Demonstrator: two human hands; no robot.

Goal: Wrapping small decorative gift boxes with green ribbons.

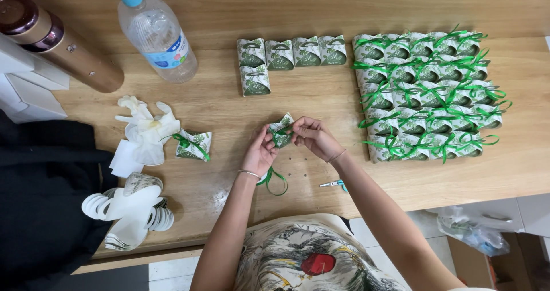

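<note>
Near the table point(229, 105) front edge, both hands point(260, 153) point(314, 137) pinch a small green box point(281, 132).

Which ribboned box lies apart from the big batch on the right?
The ribboned box beside the white gloves, left of the hands; every other finished one sits packed in the right-hand block.

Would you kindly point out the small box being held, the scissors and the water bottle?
small box point(281, 132), head view, its patterned side.
scissors point(332, 183), head view, the blades.
water bottle point(157, 36), head view, its clear body.

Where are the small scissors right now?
In the head view, the scissors lie on the wooden table near its front edge, just beside the person's right forearm, below the right hand and the ribboned boxes.
</note>
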